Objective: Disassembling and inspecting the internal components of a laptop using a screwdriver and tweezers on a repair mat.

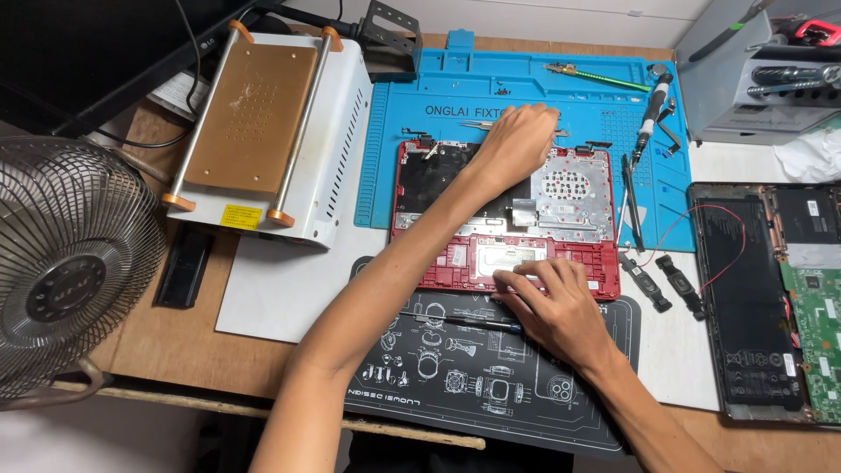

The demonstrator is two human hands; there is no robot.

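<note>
The left hand (517,140) is stretched far forward over the top edge of the red laptop shell (517,263), fingers curled down at the shell's rear rim; whether anything is pinched there cannot be told. The right hand (552,302) is laid flat and open on the shell's front edge, fingertips (517,276) pressed beside the touchpad plate, nothing gripped. A thin screwdriver (464,321) is seen lying just under the right palm, on the black work mat (438,377) printed with white diagrams.

The shell itself is set face down, straddling the black mat and the blue repair mat (412,131), its inner metal frame exposed. Tweezers (477,125) are spotted on the blue mat just beside the left hand. Further right, a black driver (653,109) and 2 small black speakers (661,280) with a red wire are laid out. At the far right, an opened laptop base (771,298) with a green board is shown. To the left, a white heating plate machine (263,131) is parked, and a metal fan (66,263) stands at the desk's left edge.
</note>
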